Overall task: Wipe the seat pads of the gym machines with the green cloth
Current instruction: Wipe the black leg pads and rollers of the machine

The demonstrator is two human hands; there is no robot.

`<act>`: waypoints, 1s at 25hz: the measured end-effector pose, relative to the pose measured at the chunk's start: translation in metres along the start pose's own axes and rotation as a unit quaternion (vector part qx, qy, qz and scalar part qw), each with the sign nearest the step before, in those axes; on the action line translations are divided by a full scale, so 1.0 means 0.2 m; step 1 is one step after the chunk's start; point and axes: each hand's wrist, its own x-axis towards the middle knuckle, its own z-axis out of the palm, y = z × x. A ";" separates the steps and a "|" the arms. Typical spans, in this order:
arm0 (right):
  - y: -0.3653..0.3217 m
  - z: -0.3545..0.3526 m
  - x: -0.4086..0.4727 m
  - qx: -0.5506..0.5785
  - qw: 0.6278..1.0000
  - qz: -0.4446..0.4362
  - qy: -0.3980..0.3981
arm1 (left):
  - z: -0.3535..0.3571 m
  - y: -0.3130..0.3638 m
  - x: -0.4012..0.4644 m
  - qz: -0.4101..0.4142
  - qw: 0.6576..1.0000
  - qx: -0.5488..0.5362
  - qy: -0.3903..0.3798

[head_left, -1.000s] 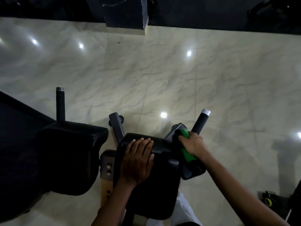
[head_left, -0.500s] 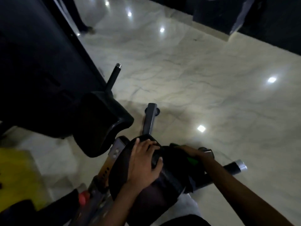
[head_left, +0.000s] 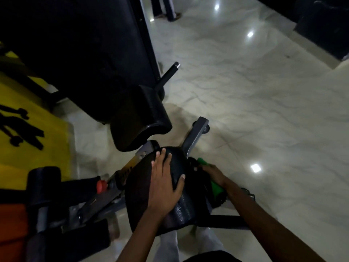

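Note:
A black padded seat pad (head_left: 143, 190) of a gym machine sits low in the middle of the view. My left hand (head_left: 166, 178) lies flat on its top with the fingers spread. My right hand (head_left: 213, 173) grips the green cloth (head_left: 216, 188) against a smaller black pad on the seat's right side. Green shows above and below the hand; the rest of the cloth is hidden under it. A second, larger black pad (head_left: 143, 120) stands just beyond the seat to the left.
The grey machine frame (head_left: 196, 137) runs out past the seat. A black handle bar (head_left: 168, 74) angles up behind the larger pad. A red knob (head_left: 102, 186) sits on the frame to the left. Yellow flooring (head_left: 37, 118) lies far left, marble floor (head_left: 264, 110) to the right.
The view has swung left and downward, bringing the yellow floor and red knob into sight. My left hand stays on the seat pad. My right hand keeps the green cloth at the seat's right side.

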 end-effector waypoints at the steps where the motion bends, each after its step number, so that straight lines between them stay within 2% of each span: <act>1: -0.08 0.03 0.03 0.000 1.000 -0.016 0.014 | 0.01 0.00 0.00 -0.007 1.000 0.006 0.001; 5: -0.20 0.07 0.05 0.018 0.998 -0.056 0.024 | 0.01 0.00 -0.02 -0.040 0.999 0.012 0.014; 9: -0.03 0.01 0.02 0.085 0.996 0.027 -0.028 | 0.02 0.03 -0.05 -0.109 0.993 0.003 0.045; 11: -0.08 0.02 0.07 0.106 0.993 0.041 -0.041 | 0.02 0.03 -0.04 -0.118 0.992 0.002 0.046; 13: -0.20 0.05 0.14 0.079 0.996 0.002 -0.031 | 0.02 0.02 -0.04 -0.125 0.991 0.003 0.039; 16: -0.40 0.09 0.20 -0.081 0.994 -0.062 -0.030 | 0.03 0.03 -0.05 -0.128 0.991 0.002 0.042; 18: -0.51 0.12 0.26 -0.205 0.969 -0.090 -0.103 | 0.03 0.02 -0.04 -0.134 0.990 -0.004 0.044; 21: -0.67 0.23 0.34 -0.404 0.889 -0.120 -0.181 | 0.05 0.01 -0.04 -0.141 0.989 -0.016 0.045; 25: -0.77 0.41 0.34 -0.505 0.812 -0.152 -0.250 | 0.04 0.01 -0.04 -0.148 0.986 -0.054 0.055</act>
